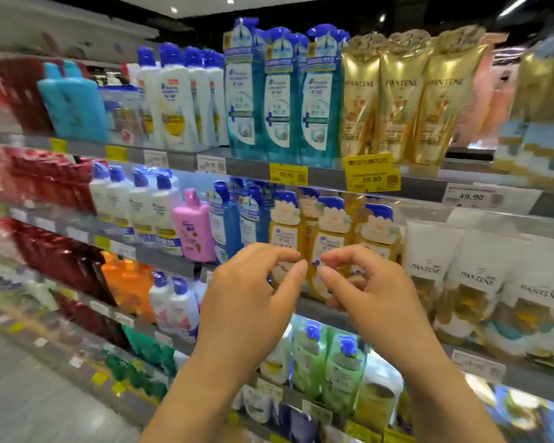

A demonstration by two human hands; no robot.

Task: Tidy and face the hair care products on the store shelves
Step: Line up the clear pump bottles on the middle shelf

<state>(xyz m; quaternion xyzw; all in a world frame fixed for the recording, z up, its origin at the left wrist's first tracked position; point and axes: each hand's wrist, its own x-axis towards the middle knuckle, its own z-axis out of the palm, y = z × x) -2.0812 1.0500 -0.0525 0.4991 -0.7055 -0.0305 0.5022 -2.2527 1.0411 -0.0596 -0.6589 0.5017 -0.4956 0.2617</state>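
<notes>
Head view: left hand (247, 289) and right hand (375, 282) raised with fingers curled, thumb and forefinger nearly pinched, holding nothing, before the amber shampoo bottles (330, 238) at 12 o'clock on the middle shelf (320, 306); facing step, next likely gripping and squaring one bottle.

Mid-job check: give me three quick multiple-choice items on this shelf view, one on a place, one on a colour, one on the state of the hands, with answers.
1. Where do the gold Pantene pouches stand?
A. top shelf, right of the teal twin-packs
B. bottom shelf
C. left of the red bottles

2. What colour is the lone bottle on the middle shelf, left of the blue packs?
A. green
B. pink
C. black

3. What are the left hand and right hand doing?
A. each gripping a bottle
B. empty, raised before the amber bottles
C. resting on the floor

Answers: A, they sit beside the teal packs; B, its body is pink; B, fingers curled, holding nothing.
</notes>
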